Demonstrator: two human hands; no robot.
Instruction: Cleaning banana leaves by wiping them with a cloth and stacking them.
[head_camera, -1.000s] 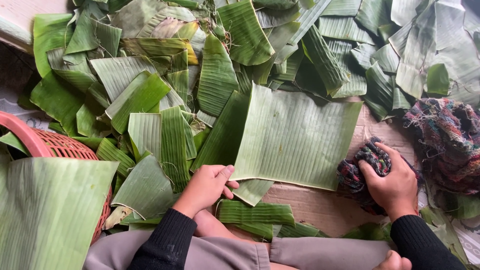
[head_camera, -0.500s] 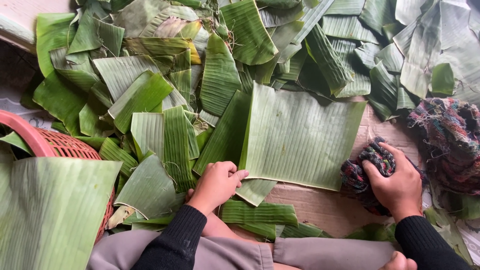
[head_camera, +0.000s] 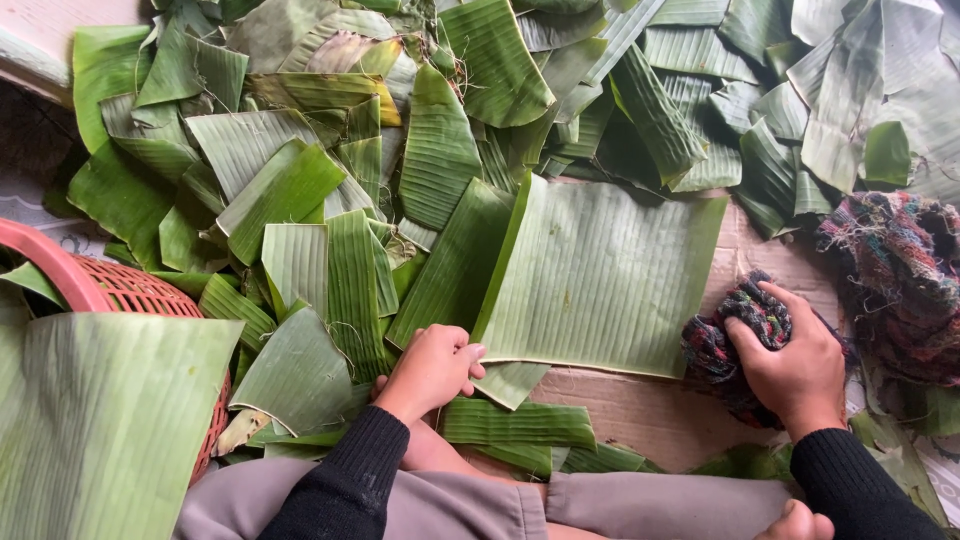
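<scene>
Left fingers (head_camera: 470, 355) press flat on the near corner of the big banana leaf (head_camera: 600, 275), pinning it to the cardboard (head_camera: 640, 410), while the right hand (head_camera: 795, 365) grips a bunched rag (head_camera: 730, 335) just off its right edge. Looks like wiping; next, the rag must sweep onto the leaf. Since a second ago the leaf has slid slightly left, the rag barely moving.

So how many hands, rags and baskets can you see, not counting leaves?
Hands: 2, left hand and right hand
Rags: 2, balled rag and rag pile
Baskets: 1, red basket
Total: 5
</scene>
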